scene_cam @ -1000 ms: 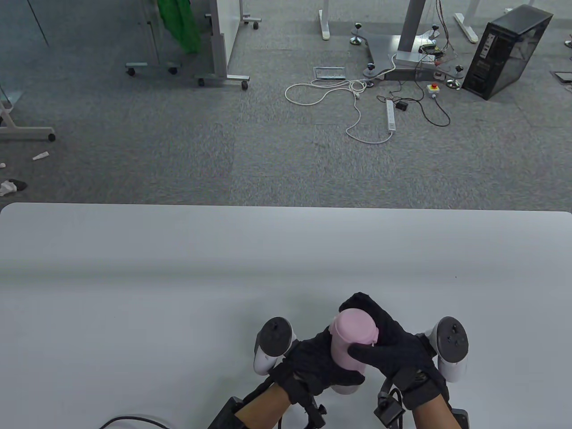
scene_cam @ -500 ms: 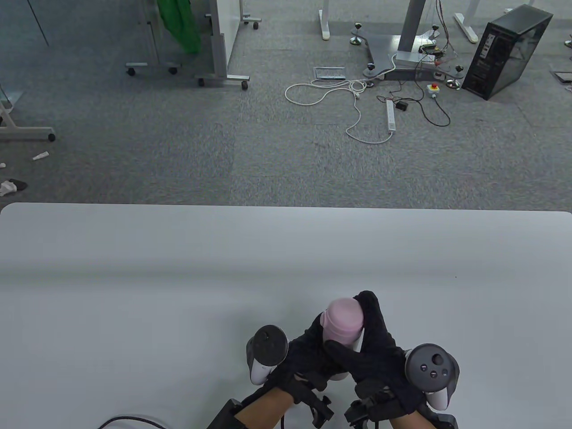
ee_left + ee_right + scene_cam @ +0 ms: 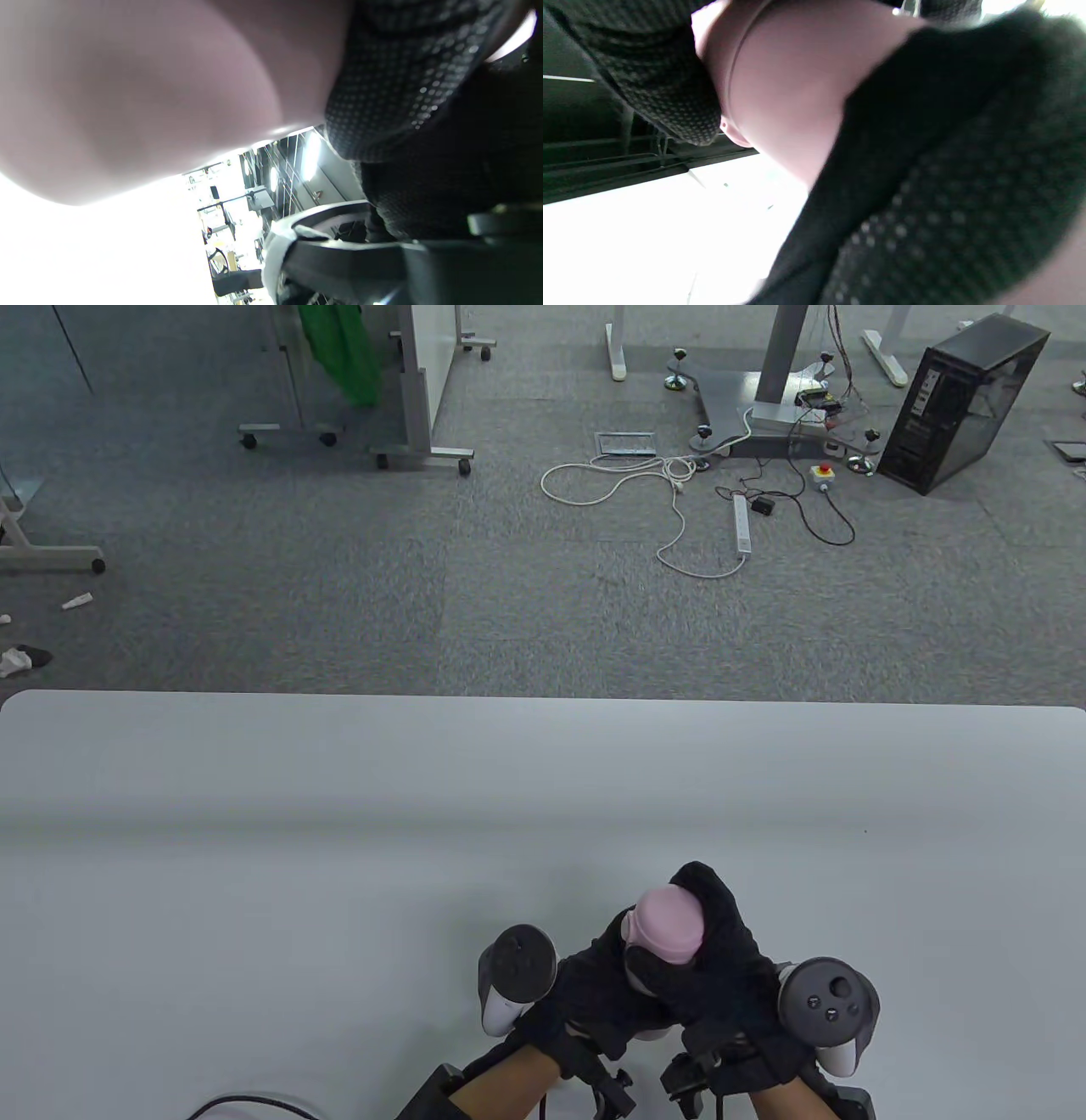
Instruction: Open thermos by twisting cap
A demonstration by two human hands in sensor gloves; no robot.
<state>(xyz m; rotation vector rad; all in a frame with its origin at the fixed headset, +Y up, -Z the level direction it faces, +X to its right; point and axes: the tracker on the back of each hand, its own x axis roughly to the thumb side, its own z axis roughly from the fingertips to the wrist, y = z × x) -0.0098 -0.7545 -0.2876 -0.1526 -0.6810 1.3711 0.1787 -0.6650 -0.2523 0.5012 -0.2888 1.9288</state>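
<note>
A pink thermos stands at the table's near edge; only its pink cap shows clearly from above. My left hand wraps around the thermos body from the left and holds it. My right hand grips the cap from the right, fingers curled over its far side. In the left wrist view the pink thermos body fills the top left, with gloved fingers against it. In the right wrist view the pink thermos sits between gloved fingers. The thermos's lower part is hidden by both hands.
The white table stretches wide behind the hands. Beyond its far edge is grey carpet with cables, a black computer case and wheeled stands.
My right hand has turned around the cap, its tracker swinging nearer and then slightly right. The thermos tilted left, then came back a little. My left hand keeps its hold on the body.
</note>
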